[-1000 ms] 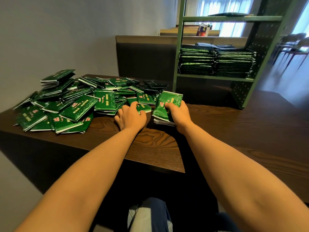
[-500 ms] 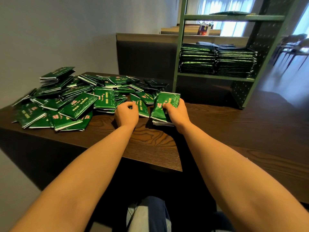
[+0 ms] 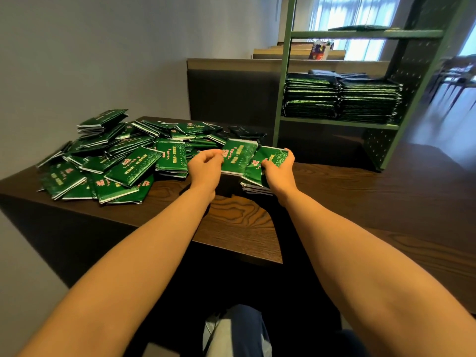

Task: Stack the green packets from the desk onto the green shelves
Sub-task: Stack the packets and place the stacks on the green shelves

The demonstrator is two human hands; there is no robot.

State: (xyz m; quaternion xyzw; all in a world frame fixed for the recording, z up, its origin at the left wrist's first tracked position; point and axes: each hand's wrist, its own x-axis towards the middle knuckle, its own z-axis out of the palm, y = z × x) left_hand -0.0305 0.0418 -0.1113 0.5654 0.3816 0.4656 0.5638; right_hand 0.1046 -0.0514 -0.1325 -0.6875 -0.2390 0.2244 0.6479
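1. Both hands were closed on packets. The left hand (image 3: 206,164) pinched one flat, glossy green foil packet (image 3: 238,155) by its near edge. The right hand (image 3: 279,172) gripped a small stack of the same packets (image 3: 273,157), whose lowest ones rested on the dark wood-grain table (image 3: 244,225).
2. A second earlier the left hand had lain on the loose heap of green packets (image 3: 116,163), and half a second earlier it had curled round one. That packet was now raised clear of the heap and tilted just beside the stack, overlapping its left edge. The right hand had kept its hold throughout.
3. By my reading the bundle was still being built: this packet seemed bound for the top, and nothing was yet headed to the shelves.
4. Green metal shelves (image 3: 337,124) stood at the table's far right, and the lower board carried two neat columns of stored packets (image 3: 311,99).
5. The packets were thin rectangles of slick foil with silvery sealed edges and pink and pale print. Such surfaces probably slide on one another, so a tall bundle might fan out.
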